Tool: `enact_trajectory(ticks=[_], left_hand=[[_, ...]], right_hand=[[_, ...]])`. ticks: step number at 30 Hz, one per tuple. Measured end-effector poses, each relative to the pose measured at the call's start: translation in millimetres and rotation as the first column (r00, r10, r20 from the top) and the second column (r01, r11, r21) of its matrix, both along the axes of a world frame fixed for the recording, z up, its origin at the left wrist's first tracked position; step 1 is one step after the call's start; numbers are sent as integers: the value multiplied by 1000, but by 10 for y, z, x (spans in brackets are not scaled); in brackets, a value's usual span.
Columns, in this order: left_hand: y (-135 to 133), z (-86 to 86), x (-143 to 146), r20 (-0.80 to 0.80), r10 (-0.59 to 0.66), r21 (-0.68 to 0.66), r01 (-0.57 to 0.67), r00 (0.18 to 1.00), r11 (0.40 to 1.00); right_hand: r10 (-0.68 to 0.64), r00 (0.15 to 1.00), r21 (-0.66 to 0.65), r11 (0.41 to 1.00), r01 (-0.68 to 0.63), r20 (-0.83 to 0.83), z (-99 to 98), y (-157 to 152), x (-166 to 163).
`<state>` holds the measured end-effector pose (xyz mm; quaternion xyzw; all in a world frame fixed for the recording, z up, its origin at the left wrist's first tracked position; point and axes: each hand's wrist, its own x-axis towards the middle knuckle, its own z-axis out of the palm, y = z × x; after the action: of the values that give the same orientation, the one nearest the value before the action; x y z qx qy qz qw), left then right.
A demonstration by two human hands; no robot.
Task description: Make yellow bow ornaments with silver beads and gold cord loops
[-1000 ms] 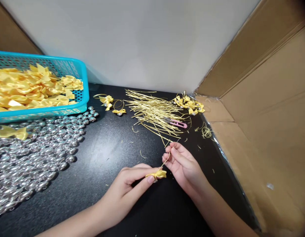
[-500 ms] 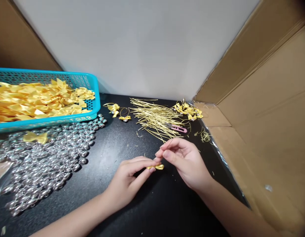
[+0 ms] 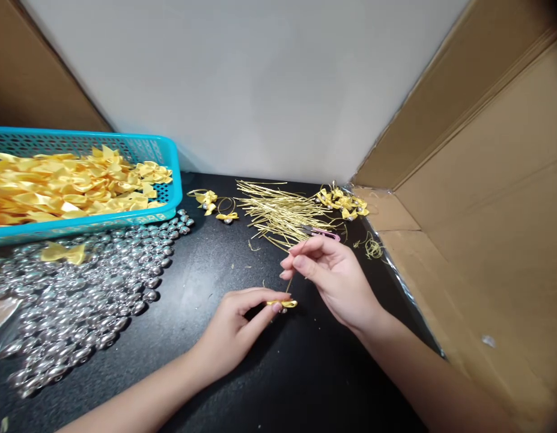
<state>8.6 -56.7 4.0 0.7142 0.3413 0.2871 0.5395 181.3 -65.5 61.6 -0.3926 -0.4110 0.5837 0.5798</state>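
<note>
Just this side of the gold wires (image 3: 280,209), I see the left hand (image 3: 237,322) pinching a yellow bow (image 3: 291,304), the right hand (image 3: 334,278) its cord (image 3: 289,285).

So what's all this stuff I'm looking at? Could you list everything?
Table: one, black, beneath everything
Wall: one, pale grey, behind
Cardboard: several panels, brown, both sides
Basket: one, turquoise, back left
Bows: many, yellow, in basket
Beads: many, silver, before basket
Loose bow: one, yellow, on beads
Bow loops: two, yellow and gold, right of basket
Cords: many, gold, back centre
Snips: one, pink-handled, cords' right edge
Bow cluster: one, yellow, back right
Tangle: one, gold, right
Scraps: several, yellowish, on table
Clear plastic: one, left edge
Held bow: one, yellow, centre
Held cord: one, gold, rising from held bow
Left hand: one, bare, pinching held bow
Right hand: one, bare, at held cord's upper end
</note>
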Motion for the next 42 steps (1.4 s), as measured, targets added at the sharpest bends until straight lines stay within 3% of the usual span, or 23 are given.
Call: enact_trajectory(ticks=[6,11,26,34,42], left_hand=[[-16,0,10,56,45,-242,-30,997,970],[-14,1,27,123,73,-383,-21,990,924],[9,43,41,160,93,-467,-7,983,884],[17,19,30,161,83,-472,3,984,882],[26,-9,-10,177,120,-544,-4,977,839]], right_hand=[[-104,993,18,994,103,47,-10,105,16],[-77,991,-2,997,77,109,14,181,40],[-133,989,-122,985,124,-63,-3,330,118],[-122,990,-136,984,111,-73,-32,359,146],[-98,992,-140,986,86,-77,-18,323,108]])
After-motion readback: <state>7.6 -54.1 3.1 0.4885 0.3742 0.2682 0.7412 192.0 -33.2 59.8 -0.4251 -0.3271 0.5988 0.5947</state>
